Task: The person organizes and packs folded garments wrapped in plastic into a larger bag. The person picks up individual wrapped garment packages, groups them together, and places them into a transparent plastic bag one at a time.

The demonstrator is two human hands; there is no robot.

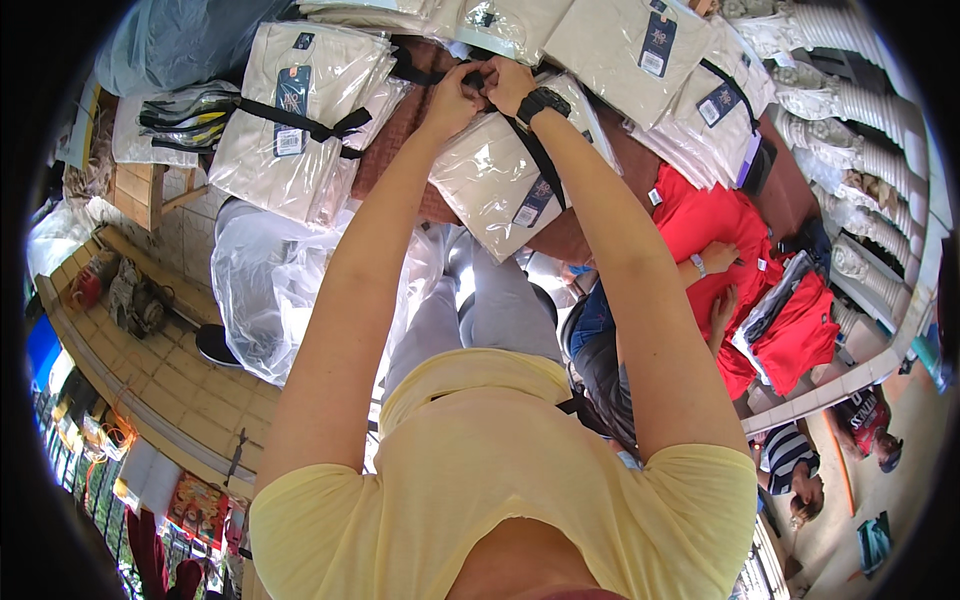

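Both forearms are reaching up; left hand [452,98] and right hand [508,84] are pinching the black strap [532,150], which is running lengthwise toward the person over the clear-wrapped beige garment bundle [495,180].

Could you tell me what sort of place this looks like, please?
Probably a clothing packing area or market stall: stacks of bagged shirts tied with black straps, folded red garments being handled by another person, and loose plastic bags over a tiled floor.

brown table [600,225], tied bundles of bagged shirts [290,120]
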